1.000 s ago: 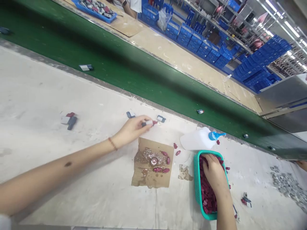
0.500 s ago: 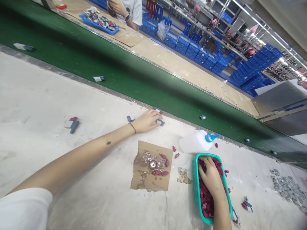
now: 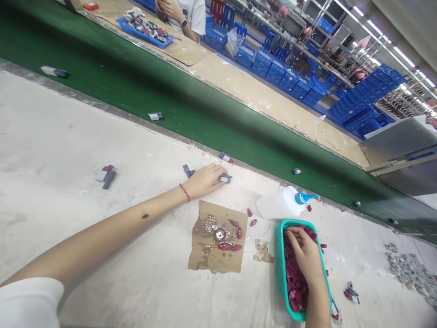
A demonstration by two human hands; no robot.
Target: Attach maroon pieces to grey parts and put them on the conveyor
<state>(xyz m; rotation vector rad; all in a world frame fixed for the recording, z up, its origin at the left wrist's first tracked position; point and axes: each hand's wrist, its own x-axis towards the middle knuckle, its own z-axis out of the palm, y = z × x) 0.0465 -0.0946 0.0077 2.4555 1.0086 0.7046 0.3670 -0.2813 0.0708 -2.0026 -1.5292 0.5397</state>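
Observation:
My left hand point(image 3: 206, 180) has its fingers closed on a small navy-and-white plastic part point(image 3: 226, 179) at the table's far edge. Just behind it, a similar part with a dark red end point(image 3: 226, 157) lies on the conveyor's edge. Another navy-and-white part point(image 3: 189, 170) rests left of the hand. My right hand point(image 3: 307, 253) is over a green basket point(image 3: 279, 269) full of dark red plastic pieces point(image 3: 296, 291). Its thumb and fingertips are pinched together at the pieces; what they hold is hidden. Between the hands lies a glue-smeared piece of cardboard point(image 3: 201, 264) carrying several red pieces.
A white squeeze bottle point(image 3: 276, 203) with a blue nozzle lies behind the basket. The green conveyor belt point(image 3: 191, 120) carries several parts. Grey pieces point(image 3: 408, 269) are spread at the right. Across the belt, a person point(image 3: 193, 18) works beside a blue tray point(image 3: 164, 44).
My left hand has drawn slightly back from the belt edge with the navy-and-white part. My right hand's fingers have lifted and come together. Parts on the belt have shifted right.

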